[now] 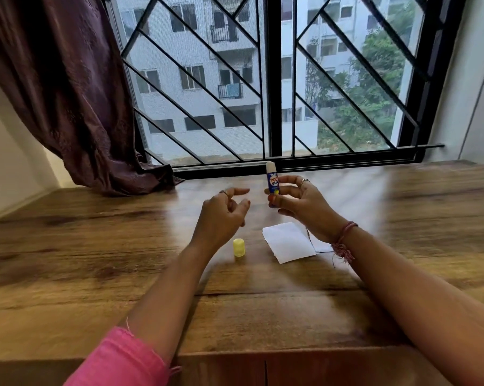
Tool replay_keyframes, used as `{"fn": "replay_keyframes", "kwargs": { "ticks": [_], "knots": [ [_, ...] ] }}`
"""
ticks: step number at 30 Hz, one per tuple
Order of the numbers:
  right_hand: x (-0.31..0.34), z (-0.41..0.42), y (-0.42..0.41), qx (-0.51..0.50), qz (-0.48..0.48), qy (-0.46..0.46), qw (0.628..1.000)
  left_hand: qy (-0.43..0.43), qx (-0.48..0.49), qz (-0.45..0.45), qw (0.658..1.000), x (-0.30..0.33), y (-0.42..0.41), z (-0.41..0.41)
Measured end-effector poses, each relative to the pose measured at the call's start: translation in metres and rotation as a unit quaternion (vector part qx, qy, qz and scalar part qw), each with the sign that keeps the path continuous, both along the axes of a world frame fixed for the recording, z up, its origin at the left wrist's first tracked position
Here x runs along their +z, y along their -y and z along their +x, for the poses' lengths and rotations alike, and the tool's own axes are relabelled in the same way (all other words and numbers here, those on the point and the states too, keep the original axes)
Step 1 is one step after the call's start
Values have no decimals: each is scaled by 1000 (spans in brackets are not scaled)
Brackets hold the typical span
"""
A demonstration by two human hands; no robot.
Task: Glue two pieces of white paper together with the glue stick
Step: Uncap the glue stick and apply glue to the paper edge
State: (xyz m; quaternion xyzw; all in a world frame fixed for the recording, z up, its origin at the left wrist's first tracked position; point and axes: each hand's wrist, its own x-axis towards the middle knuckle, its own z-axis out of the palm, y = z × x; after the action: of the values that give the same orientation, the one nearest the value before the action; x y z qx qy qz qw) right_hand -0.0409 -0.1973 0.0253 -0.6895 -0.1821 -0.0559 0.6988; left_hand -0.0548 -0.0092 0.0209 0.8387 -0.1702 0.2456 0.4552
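I can't read the whole label on the blue glue stick tube (271,181); my right hand (299,203) covers its lower end. That wrist hides most of the second white paper sheet (320,246) (only a corner shows). My left hand (221,215) is motion-blurred. The pink sleeve (118,360) is cut off at the bottom edge.

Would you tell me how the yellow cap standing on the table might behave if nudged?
The yellow cap looks small, hollow plastic, so probably very light. Standing upright on the smooth wooden table, it may slide or tip easily, then likely roll on its rounded side.
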Motion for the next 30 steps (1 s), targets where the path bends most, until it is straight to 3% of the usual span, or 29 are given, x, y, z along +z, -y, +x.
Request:
{"fn": "replay_keyframes", "kwargs": {
  "ticks": [7, 13, 18, 25, 30],
  "knots": [
    [5, -22, 34, 9, -13, -12, 1000, 3, -117, 249, 961, -17, 0, -41],
    [6, -51, 88, 16, -29, -40, 999, -33, -127, 300, 945, -22, -1, -49],
    [-9, -67, 118, 6, 37, -76, 996, -15, -52, 384, 922, -26, 5, -56],
    [-14, -73, 115, -12, 72, -117, 990, 11, -52, 383, 922, -30, 6, -87],
    [-15, -78, 107, 15, 56, -138, 989, 54, -72, 326, 941, -29, 0, -116]
  ]
}}
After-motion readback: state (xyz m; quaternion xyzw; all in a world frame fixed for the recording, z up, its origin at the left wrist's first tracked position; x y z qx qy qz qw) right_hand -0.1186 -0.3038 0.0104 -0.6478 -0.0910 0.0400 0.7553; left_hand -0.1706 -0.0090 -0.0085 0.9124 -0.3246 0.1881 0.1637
